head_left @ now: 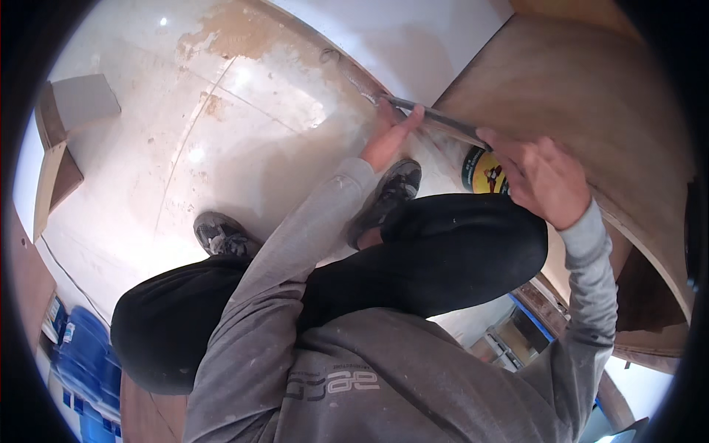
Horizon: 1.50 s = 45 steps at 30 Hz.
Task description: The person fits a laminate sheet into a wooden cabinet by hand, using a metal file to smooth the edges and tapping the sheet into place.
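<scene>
A long, thin, dark strip (439, 118) lies slantwise along the front edge of a brown wooden panel (569, 96); its exact kind I cannot make out. My left hand (390, 134) grips its far left end, thumb stretched along the side. My right hand (545, 176) closes round its near right end, and the fingers cover that end. Under the strip, between my hands, shows part of a round bucket or tin (484, 171) with a yellow and dark label.
Pale, stained floor (251, 140) spreads out at the left, with an open cardboard box (63, 148) at its edge. Blue plastic containers (85, 354) stand lower left. My knees are bent close below the panel. At the right, a curved wooden edge (642, 244) borders an opening.
</scene>
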{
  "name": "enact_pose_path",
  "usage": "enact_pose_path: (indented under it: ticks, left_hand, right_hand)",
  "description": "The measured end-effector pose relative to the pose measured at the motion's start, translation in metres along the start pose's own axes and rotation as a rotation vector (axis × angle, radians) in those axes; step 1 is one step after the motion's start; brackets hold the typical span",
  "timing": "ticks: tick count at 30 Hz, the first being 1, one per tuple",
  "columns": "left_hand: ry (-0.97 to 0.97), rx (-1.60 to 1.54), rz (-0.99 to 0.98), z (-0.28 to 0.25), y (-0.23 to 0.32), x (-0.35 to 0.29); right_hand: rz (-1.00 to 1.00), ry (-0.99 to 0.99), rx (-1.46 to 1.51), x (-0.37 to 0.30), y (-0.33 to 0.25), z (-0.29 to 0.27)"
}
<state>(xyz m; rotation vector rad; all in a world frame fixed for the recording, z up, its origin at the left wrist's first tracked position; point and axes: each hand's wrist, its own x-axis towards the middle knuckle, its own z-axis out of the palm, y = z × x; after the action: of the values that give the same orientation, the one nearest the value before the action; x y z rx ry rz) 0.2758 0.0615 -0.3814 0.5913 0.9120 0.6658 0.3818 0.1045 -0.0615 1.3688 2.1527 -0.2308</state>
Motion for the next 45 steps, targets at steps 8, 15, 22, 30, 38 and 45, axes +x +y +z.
enact_pose_path:
  ticks: [8, 15, 22, 30, 38, 45]
  left_hand:
    - [0.135, -0.091, 0.103, 0.010, -0.003, 0.004]
    - [0.143, -0.143, 0.061, 0.025, 0.000, -0.008]
    - [-0.073, -0.190, -0.115, 0.001, 0.001, 0.005]
    - [0.076, -0.237, -0.039, 0.022, 0.005, -0.013]
    - [-0.233, -0.246, -0.034, -0.004, -0.005, 0.014]
    - [0.067, -0.155, -0.021, 0.014, -0.017, 0.001]
  right_hand:
    - [0.024, 0.035, 0.230, -0.002, 0.016, -0.005]
    - [0.101, -0.062, 0.066, -0.009, -0.002, -0.031]
    - [-0.004, -0.046, 0.117, 0.012, 0.016, 0.009]
    - [0.028, 0.006, 0.195, -0.004, 0.010, -0.021]
    - [-0.089, 0.094, -0.072, 0.002, 0.016, 0.009]
    - [0.000, -0.016, 0.165, -0.001, 0.016, -0.002]
